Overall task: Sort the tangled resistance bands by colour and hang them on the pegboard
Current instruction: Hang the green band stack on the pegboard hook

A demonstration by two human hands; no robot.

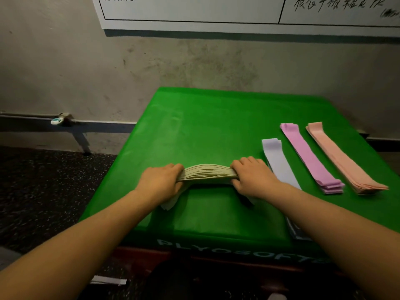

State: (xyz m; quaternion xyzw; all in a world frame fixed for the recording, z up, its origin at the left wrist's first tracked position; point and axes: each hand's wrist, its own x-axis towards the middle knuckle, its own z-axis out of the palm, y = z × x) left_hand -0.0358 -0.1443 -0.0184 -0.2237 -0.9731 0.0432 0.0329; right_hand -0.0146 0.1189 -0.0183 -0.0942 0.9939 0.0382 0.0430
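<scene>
A bundle of beige resistance bands (pixel 207 173) is held on edge just above the green box top (pixel 194 126). My left hand (pixel 161 182) grips its left end and my right hand (pixel 252 177) grips its right end, fingers curled over the stack. The ends of the bands hang down under both hands. To the right lie three flat sorted piles: lavender bands (pixel 276 159) nearest my right hand, pink bands (pixel 309 156) beside them, and peach bands (pixel 342 159) farthest right. No pegboard is in view.
The green box stands against a stained grey wall (pixel 194 61), with a whiteboard (pixel 238 11) above. Dark speckled floor (pixel 43 191) lies to the left, and a rail with a small white object (pixel 57 120) runs along the wall base.
</scene>
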